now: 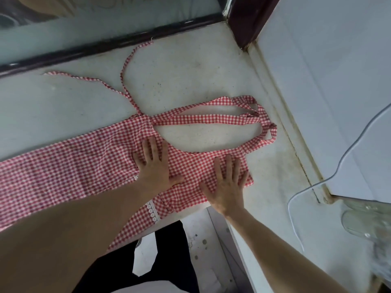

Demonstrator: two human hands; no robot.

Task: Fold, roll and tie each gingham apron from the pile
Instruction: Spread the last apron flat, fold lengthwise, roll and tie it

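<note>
A red-and-white gingham apron lies folded lengthwise on the pale counter, its skirt running off the left edge of view. My left hand presses flat on the bib with fingers spread. My right hand lies flat on the bib's right end, fingers also straight. The neck strap loops out to the right past the bib. Two thin waist ties trail over the counter toward the back. A white lace trim shows on the part hanging over the front edge.
A dark strip and glass pane border the counter at the back. A white wall with a dark frame post closes the right side. A clear glass object and a thin cable sit at the right.
</note>
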